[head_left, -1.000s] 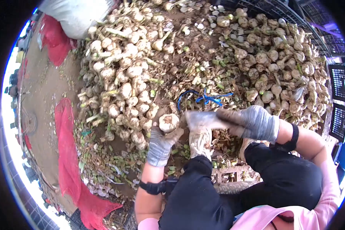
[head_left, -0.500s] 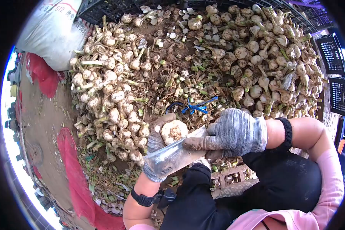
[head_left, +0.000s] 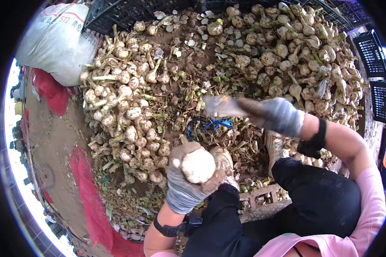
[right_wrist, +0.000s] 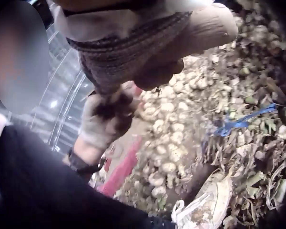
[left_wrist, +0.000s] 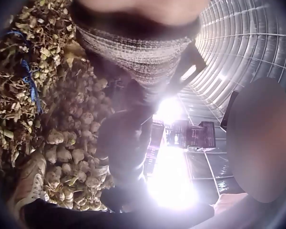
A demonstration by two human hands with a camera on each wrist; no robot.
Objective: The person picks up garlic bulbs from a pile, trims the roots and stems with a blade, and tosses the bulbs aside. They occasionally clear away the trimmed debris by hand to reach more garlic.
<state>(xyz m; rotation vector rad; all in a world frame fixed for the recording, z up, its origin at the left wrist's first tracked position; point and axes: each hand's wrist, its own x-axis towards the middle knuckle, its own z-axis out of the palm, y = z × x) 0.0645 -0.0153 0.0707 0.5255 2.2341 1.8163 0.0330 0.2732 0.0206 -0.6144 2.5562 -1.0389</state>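
Note:
In the head view my left hand [head_left: 185, 188], in a grey glove with a brown palm, holds a white garlic bulb [head_left: 198, 166], its pale rounded side facing up. My right hand [head_left: 283, 118], gloved alike, grips a broad-bladed knife [head_left: 225, 106] by its handle. The blade is blurred and points left, above the bulb and apart from it. Only the knitted glove cuff [left_wrist: 133, 57] shows in the left wrist view; fingers and bulb are hidden there. The right wrist view has the right glove [right_wrist: 133, 52] at the top and the left hand [right_wrist: 107, 119] beyond.
Stemmed garlic lies heaped at left [head_left: 128, 107] and right [head_left: 304, 64]. Between them are trimmings and a blue strap [head_left: 216, 124]. A white sack [head_left: 60, 43], red netting [head_left: 90, 197] and black crates [head_left: 381, 100] surround the work. Shoes [head_left: 224, 165] stand close by.
Half a second ago the knife lay beside the bulb, across the left wrist; it has swung away up and right. The bulb's brown root face has turned out of sight, its smooth side now showing.

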